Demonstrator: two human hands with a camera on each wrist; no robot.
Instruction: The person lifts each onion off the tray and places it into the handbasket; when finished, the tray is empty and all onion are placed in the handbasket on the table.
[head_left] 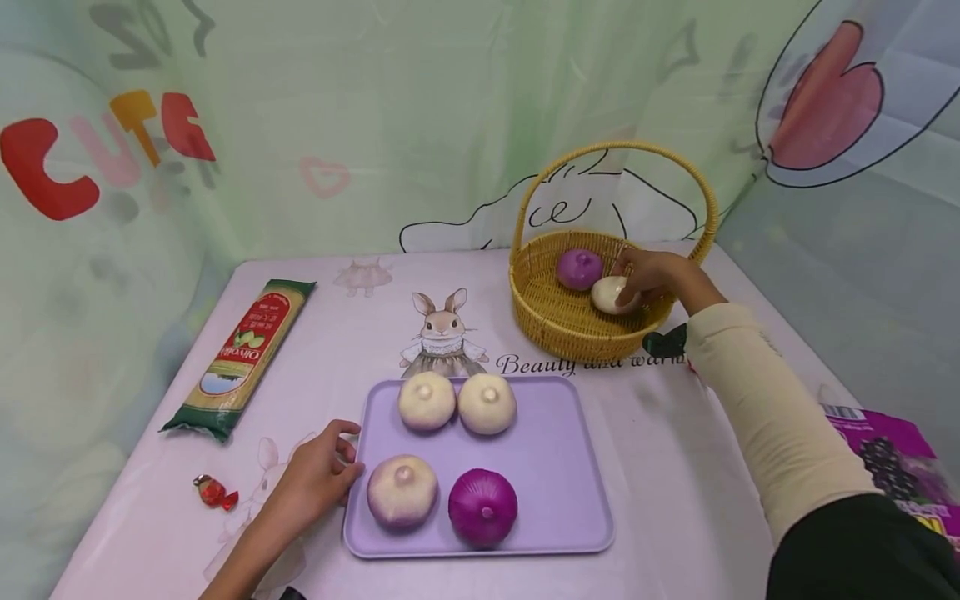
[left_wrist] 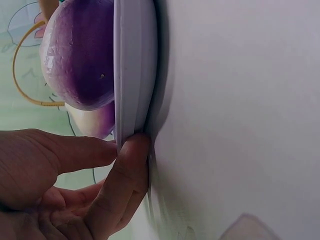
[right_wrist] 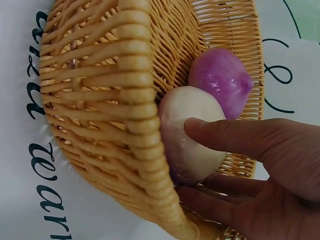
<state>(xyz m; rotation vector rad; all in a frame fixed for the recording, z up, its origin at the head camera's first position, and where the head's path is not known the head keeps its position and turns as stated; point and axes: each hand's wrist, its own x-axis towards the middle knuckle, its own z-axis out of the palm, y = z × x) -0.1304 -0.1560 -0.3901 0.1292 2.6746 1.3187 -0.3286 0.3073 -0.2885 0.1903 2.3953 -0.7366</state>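
- Evidently, the rabbit-printed table (head_left: 652,500) is being backed by a pale green patterned curtain (head_left: 375,100).
- The wicker basket (head_left: 547,329) is being partly covered by the right hand (head_left: 656,277).
- The lilac tray (head_left: 555,458) is being pinched at its left rim by the left hand (head_left: 315,469), thumb and fingers narrowly spaced.
- A magenta packet (head_left: 896,467) is being cut off by the head view's edge.
- Inside the basket, a pale bulb (right_wrist: 185,156) is being gripped by the right hand, some fingertips being hidden behind it.
- A purple onion (head_left: 580,269) is being partly hidden by the bulb in the right wrist view.

Pinch of the left hand (left_wrist: 72,200) on the tray (left_wrist: 134,65) edge, 2 purple-and-white vegetables (left_wrist: 80,57) inside.
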